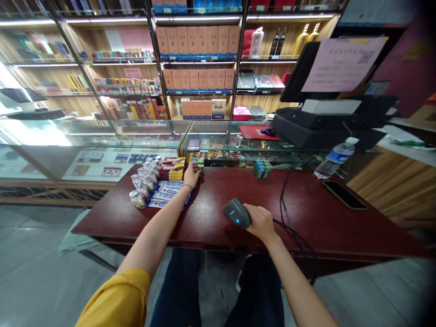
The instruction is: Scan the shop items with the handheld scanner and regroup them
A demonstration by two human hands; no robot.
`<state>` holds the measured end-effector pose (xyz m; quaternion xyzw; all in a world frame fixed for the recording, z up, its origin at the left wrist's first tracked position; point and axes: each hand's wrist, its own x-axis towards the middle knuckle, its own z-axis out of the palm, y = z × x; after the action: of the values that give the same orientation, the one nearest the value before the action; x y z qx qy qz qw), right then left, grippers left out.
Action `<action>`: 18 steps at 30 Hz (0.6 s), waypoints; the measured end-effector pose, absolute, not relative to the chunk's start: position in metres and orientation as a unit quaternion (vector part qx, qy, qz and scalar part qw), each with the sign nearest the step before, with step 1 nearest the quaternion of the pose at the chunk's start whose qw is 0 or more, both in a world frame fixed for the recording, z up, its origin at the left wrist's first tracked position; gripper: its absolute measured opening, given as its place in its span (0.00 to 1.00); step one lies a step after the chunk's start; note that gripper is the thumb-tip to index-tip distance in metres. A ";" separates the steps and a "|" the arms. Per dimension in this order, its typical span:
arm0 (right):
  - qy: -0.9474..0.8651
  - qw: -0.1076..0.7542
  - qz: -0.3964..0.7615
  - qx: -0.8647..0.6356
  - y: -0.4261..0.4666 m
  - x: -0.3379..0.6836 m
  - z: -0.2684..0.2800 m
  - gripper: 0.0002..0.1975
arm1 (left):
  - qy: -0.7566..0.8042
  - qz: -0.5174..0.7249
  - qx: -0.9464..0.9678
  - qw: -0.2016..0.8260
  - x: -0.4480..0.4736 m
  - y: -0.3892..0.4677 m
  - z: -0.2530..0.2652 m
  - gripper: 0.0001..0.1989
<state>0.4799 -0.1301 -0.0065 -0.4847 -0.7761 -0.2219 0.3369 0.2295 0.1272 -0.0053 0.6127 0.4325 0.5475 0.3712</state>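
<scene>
In the head view, my right hand (261,221) grips a dark grey handheld barcode scanner (237,213) above the table, its blue light lit. My left hand (191,175) stretches to the far side of the table, its curled fingers on small green packs (200,166); the fingertips are partly hidden. Beside that wrist lie blue-and-white wrapped bars (166,194) and a stack of red-and-yellow packs (172,169). Several clear jars with silvery lids (137,199) stand in rows at the left. A cluster of green and blue small packs (261,169) stands farther right.
The dark red table (211,227) holds a water bottle (335,159) and a phone (344,195) at the right. A black cable (284,204) crosses it. Behind stand a glass counter (218,131), a monitor (299,72) and stocked shelves (200,63).
</scene>
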 end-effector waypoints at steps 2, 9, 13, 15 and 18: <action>-0.775 0.343 -0.222 -0.482 -0.130 0.480 -0.007 0.17 | 0.430 0.550 0.612 0.371 0.229 0.128 -0.006 0.21; -0.776 0.340 -0.222 -0.482 -0.130 0.481 -0.008 0.18 | 0.462 0.536 0.614 0.351 0.228 0.131 -0.016 0.23; -0.778 0.341 -0.225 -0.477 -0.130 0.480 -0.006 0.17 | 0.511 0.494 0.641 0.290 0.225 0.135 -0.022 0.16; -0.779 0.341 -0.222 -0.478 -0.130 0.480 -0.006 0.17 | 0.524 0.483 0.646 0.274 0.225 0.136 -0.023 0.14; -0.776 0.337 -0.216 -0.487 -0.130 0.480 -0.006 0.17 | 0.541 0.475 0.643 0.262 0.226 0.137 -0.022 0.12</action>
<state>0.4801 -0.1304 -0.0059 -0.4869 -0.7762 -0.2160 0.3372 0.2264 0.1366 -0.0221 0.6427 0.5408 0.4753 0.2620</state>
